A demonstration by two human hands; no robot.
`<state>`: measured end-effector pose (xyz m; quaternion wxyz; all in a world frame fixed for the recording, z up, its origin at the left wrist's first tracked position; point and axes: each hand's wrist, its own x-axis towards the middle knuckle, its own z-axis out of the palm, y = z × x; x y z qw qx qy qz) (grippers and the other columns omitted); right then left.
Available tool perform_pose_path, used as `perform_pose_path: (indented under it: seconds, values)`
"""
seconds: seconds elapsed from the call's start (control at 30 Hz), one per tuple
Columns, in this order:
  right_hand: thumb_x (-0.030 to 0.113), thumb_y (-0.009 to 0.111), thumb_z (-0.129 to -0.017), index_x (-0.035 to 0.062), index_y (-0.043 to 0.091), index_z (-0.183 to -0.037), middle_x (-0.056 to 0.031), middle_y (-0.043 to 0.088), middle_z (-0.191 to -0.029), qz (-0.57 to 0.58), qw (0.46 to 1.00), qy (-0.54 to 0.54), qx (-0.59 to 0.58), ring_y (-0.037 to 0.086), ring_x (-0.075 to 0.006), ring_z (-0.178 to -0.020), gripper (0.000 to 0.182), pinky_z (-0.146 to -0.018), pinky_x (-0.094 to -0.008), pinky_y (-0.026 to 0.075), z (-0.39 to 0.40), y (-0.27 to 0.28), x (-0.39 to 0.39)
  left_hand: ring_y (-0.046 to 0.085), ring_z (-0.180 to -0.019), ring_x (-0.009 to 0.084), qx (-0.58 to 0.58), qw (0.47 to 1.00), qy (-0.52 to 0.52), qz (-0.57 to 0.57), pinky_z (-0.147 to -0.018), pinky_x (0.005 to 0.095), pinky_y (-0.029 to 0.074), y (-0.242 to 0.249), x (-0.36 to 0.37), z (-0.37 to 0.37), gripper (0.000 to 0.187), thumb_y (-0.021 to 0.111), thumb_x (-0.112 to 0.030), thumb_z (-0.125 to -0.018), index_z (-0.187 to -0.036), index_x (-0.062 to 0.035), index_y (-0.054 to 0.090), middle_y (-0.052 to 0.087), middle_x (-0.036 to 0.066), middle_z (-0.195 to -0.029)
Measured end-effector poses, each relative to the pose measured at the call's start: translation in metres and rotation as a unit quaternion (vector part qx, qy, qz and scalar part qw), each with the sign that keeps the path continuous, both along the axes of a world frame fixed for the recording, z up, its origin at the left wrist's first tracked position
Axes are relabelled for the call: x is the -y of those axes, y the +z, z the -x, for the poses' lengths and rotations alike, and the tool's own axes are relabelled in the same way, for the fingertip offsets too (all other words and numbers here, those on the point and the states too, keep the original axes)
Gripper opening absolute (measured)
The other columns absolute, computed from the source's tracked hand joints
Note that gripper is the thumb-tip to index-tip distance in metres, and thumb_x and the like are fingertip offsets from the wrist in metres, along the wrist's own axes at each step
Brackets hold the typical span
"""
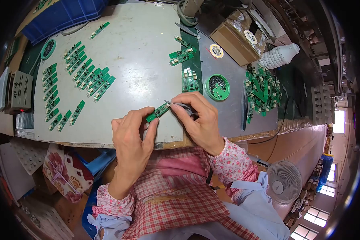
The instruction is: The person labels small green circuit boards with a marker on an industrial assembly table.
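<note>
The left hand (131, 130) pinched a green board (157, 112) between thumb and fingertips, just over the near edge of the tabletop (142, 76). The right hand (200, 116) gripped tweezers (183, 105), their tips at the board's far right end; whether they touched it could not be told.

The board looked light and stiff, probably easy enough to tilt with a fingertip. Its small mounted parts seemed the fragile bit, so the bare long edges or the plain near left end would be the places to hold, with only gentle pressure.

To the right stood a green dish (207, 89) of tiny dark parts, and past it a heap of boards (264, 92) beneath a white bulb (280, 56). A box (234, 42) sat farther off. To the left, more boards (84, 75) lay in slanting rows, with a blue bin (64, 22) at the far left.
</note>
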<state>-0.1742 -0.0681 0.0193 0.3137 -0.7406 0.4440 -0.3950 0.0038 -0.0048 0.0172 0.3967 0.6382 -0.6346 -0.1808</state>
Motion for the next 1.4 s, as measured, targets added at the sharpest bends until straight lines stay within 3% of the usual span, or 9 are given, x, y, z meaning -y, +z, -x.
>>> perform_pose_path:
  seconds: [0.13, 0.23, 0.83, 0.93, 1.4]
  values:
    - [0.003, 0.079, -0.091, 0.0002, 0.076, -0.105, -0.0098, 0.072, -0.093, -0.002, 1.0, -0.018, -0.022, 0.069, -0.0179, -0.081, 0.015, -0.071, -0.0306, 0.053, 0.005, 0.005, -0.005, 0.06, -0.077, 0.0199, 0.045, 0.997, 0.013, 0.063, -0.079, 0.0352, 0.037, -0.011, -0.003, 0.006, 0.025, 0.081, -0.01, -0.087, -0.11, -0.0071, 0.072, 0.067, 0.003, -0.088]
    - [0.004, 0.08, -0.088, 0.0024, 0.075, -0.102, -0.0101, 0.071, -0.092, 0.05, 0.998, -0.003, -0.037, 0.068, -0.0222, -0.075, 0.014, -0.061, -0.0326, 0.053, 0.011, 0.001, -0.004, 0.06, -0.08, 0.0198, 0.053, 0.996, 0.025, 0.068, -0.078, 0.0359, 0.037, -0.015, -0.005, 0.01, 0.026, 0.082, -0.011, -0.086, -0.11, -0.0084, 0.072, 0.067, 0.003, -0.088]
    - [0.001, 0.084, -0.082, 0.0024, 0.076, -0.097, -0.0095, 0.072, -0.087, 0.101, 0.989, 0.02, -0.109, 0.068, -0.024, -0.074, 0.016, -0.064, -0.0344, 0.054, 0.003, -0.001, -0.009, 0.06, -0.08, 0.0169, 0.096, 0.988, 0.051, 0.106, -0.078, 0.0342, 0.037, -0.024, -0.003, 0.015, 0.027, 0.082, -0.011, -0.082, -0.108, -0.0128, 0.073, 0.07, -0.002, -0.095]
    - [0.008, 0.081, -0.087, 0.0061, 0.072, -0.098, -0.006, 0.066, -0.087, 0.118, 0.986, 0.027, -0.116, 0.067, -0.0234, -0.076, 0.014, -0.065, -0.0346, 0.054, 0.004, -0.004, -0.008, 0.061, -0.08, 0.017, 0.097, 0.988, 0.053, 0.108, -0.077, 0.0344, 0.037, -0.024, -0.003, 0.015, 0.028, 0.082, -0.011, -0.082, -0.108, -0.013, 0.073, 0.071, -0.002, -0.095]
    - [0.007, 0.08, -0.087, 0.0062, 0.071, -0.097, -0.0054, 0.065, -0.086, 0.122, 0.983, 0.027, -0.132, 0.066, -0.0225, -0.076, 0.014, -0.064, -0.0342, 0.054, 0.004, -0.004, -0.009, 0.062, -0.081, 0.017, 0.095, 0.988, 0.058, 0.111, -0.078, 0.0347, 0.037, -0.026, -0.004, 0.015, 0.029, 0.083, -0.011, -0.081, -0.108, -0.014, 0.073, 0.07, -0.002, -0.093]
